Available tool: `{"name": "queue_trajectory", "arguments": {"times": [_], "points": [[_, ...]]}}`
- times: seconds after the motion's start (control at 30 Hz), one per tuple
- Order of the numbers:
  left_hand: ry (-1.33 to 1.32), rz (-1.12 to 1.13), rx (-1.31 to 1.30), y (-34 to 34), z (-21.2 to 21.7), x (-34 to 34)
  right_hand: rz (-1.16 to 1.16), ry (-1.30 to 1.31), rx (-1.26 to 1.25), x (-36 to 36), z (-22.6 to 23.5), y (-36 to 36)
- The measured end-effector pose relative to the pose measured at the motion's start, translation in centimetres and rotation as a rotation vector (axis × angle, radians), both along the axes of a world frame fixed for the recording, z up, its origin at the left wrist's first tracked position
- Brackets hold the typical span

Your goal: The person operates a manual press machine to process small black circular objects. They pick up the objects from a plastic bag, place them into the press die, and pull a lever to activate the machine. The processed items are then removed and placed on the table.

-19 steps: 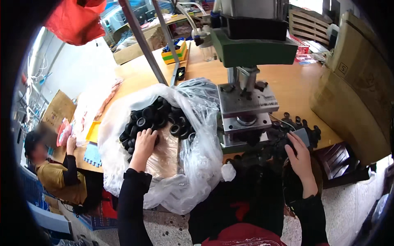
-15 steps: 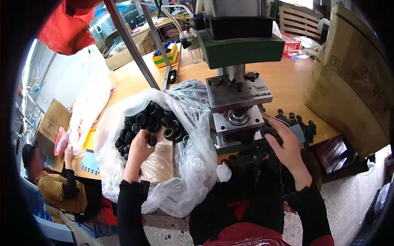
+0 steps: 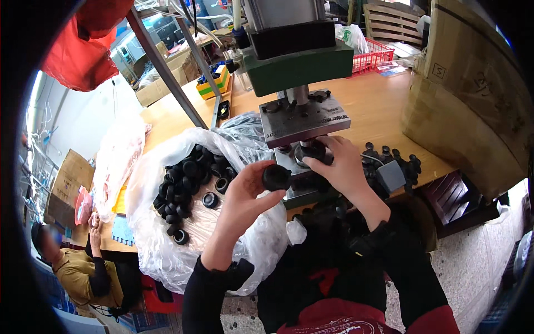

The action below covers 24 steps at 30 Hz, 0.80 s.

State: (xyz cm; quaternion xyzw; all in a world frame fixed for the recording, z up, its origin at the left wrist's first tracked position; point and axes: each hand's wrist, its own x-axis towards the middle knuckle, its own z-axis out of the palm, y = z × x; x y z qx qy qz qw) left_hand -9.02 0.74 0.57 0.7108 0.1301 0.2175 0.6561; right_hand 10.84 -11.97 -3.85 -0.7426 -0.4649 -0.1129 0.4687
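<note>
Centre of frame, head view: left hand [image 3: 245,192] pinches one black round cap [image 3: 276,177] between thumb and fingertips, fingers curled shut on it, lifted clear of the bag and just left of the press base. Cap is a short disc; its axis looks roughly horizontal, but which face points where I can't tell.

Right hand [image 3: 340,166] sits under the grey press plate [image 3: 305,118], fingers closed on a second black round part [image 3: 310,151] at the die. That part's axis runs vertical, in line with the ram.

Counts: two hands, one cap in each. One press [image 3: 297,61], green head, upper centre. One clear plastic bag [image 3: 167,245] at centre left, open, holding a heap of the same black caps [image 3: 189,181]; well over a dozen, exact count not readable. Another cluster of black parts [image 3: 397,161] lies on the tabletop [image 3: 384,106] right of the right hand, beside one small grey block [image 3: 390,175].

Right edge: one large cardboard box [image 3: 467,94]. Upper centre-right: one red basket [image 3: 372,55]. Lower left: one other person [image 3: 83,267], seated.
</note>
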Motion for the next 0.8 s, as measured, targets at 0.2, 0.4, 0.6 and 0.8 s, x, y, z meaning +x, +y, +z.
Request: {"name": "queue_trajectory", "arguments": {"times": [0.2,0.4,0.6,0.8], "points": [[-0.034,0.095,0.144,-0.1,-1.8,5.8,-0.206,0.174,-0.181,-1.3,-2.5,-14.0],[0.172,0.200,0.511,-0.5,-1.1,7.6,-0.550,0.316,-0.573,2.6,-14.2,-31.0],[0.178,0.073,0.575,1.4,-0.8,9.5,-0.542,0.345,-0.503,2.8,-13.6,-30.5],[0.177,0.225,0.621,0.5,-1.6,8.1,-0.296,0.159,-0.400,3.3,-7.4,-18.3]]}}
